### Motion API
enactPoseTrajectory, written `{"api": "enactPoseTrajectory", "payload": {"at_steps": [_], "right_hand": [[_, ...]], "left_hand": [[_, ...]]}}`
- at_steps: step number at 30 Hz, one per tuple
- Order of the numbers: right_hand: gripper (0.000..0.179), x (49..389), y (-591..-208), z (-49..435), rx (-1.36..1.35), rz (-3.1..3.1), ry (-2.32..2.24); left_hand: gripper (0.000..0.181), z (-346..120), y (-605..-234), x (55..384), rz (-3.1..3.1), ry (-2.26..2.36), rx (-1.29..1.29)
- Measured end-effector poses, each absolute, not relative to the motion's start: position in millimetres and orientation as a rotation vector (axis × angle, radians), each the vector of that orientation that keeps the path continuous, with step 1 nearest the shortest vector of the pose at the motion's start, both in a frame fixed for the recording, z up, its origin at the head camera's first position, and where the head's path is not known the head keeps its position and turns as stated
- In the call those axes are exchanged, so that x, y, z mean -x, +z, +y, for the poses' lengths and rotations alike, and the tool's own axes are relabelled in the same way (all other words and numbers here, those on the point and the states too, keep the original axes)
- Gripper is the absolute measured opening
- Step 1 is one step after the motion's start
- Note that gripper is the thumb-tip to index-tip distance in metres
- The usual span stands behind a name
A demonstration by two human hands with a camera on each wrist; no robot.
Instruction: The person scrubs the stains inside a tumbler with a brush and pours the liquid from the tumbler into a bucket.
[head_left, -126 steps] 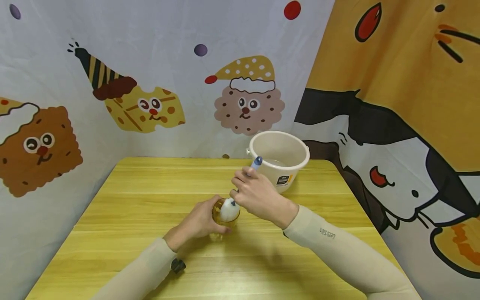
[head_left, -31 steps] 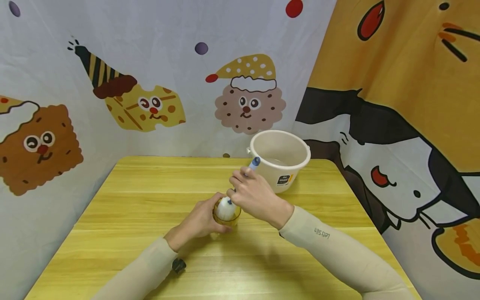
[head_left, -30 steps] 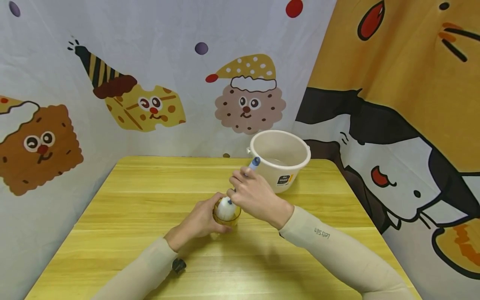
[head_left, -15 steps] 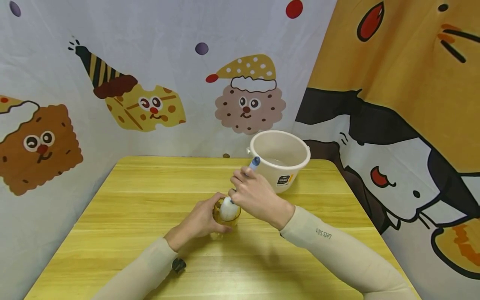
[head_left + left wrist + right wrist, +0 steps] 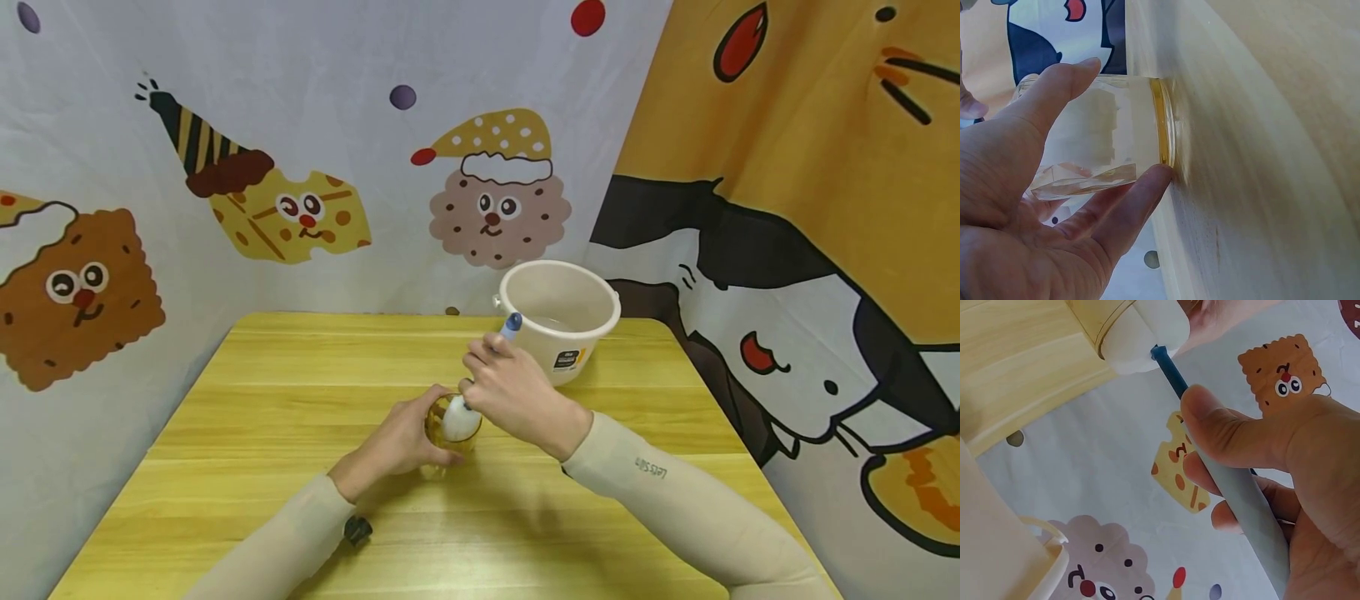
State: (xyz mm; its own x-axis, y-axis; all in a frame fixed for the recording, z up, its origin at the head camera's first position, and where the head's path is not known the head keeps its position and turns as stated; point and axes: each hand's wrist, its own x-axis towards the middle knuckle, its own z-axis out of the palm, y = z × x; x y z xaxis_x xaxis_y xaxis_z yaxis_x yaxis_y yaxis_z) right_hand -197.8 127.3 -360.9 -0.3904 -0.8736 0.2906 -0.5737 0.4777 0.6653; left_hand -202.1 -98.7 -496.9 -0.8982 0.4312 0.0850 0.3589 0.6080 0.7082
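Observation:
My left hand [image 5: 401, 435] grips an amber faceted glass [image 5: 1100, 125] that stands upright on the wooden table. Its thumb and fingers wrap the glass from the left side, one fingertip right at the base in the left wrist view. With my right hand [image 5: 521, 396] I hold a sponge cup brush by its pale blue-grey handle [image 5: 1244, 509], thumb laid along the shaft. The white sponge head [image 5: 461, 419] sits inside the mouth of the glass, and the handle slants up and to the right. The lower part of the sponge is hidden within the glass.
A cream plastic bucket [image 5: 534, 350] stands behind the right hand at the back right of the table, with a little liquid showing at its bottom. A small black object [image 5: 357, 531] shows beside the left sleeve. Cartoon-printed cloth [image 5: 315, 108] hangs behind and to the right.
The sponge head shifts and tilts slightly from side to side within the glass, and the right hand moves a little with the handle. The left hand and glass stay nearly in place.

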Motion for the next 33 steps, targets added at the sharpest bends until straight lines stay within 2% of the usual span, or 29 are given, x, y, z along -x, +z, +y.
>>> {"api": "enactPoseTrajectory", "payload": {"at_steps": [33], "right_hand": [[0.018,191.4,-360.7,129.2,-1.214,-2.115,-0.579]], "left_hand": [[0.091,-98.3,-494.4,201.6,2.723,1.175,-0.641]]}}
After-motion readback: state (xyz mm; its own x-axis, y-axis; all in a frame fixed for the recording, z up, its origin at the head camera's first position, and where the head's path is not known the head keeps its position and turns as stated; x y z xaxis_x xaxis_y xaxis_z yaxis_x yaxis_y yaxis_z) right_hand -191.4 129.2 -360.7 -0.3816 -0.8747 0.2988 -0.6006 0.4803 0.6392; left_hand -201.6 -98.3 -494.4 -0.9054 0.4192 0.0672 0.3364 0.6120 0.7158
